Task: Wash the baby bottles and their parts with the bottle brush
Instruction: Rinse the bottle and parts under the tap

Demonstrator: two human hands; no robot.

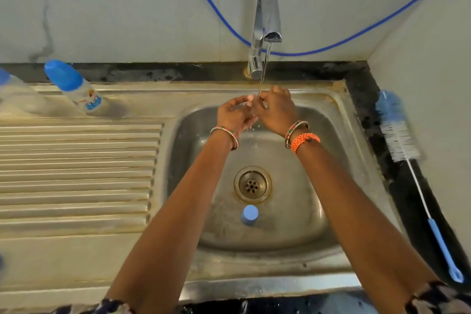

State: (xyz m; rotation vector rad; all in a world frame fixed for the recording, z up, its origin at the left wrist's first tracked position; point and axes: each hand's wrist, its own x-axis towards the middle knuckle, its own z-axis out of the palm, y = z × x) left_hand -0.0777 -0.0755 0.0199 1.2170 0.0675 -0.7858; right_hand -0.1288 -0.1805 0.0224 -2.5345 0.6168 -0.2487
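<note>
Hold both hands, left hand [235, 115] and right hand [276, 109], together under the tap [266, 30] stream, grip contents indiscernible; rinse thoroughly, since the capped baby bottle [76, 86] waits on the drainboard [76, 166] and the bottle brush [400, 135] lies untouched beside the sink [305, 211].

Whatever the left hand [235, 113] and right hand [276, 109] pinched under the water was too small to tell; a second bottle [12, 94] was cut off at the left edge, blurred.

Steel sink [339, 109], bottles [76, 88], blue cap [249, 214]
</note>
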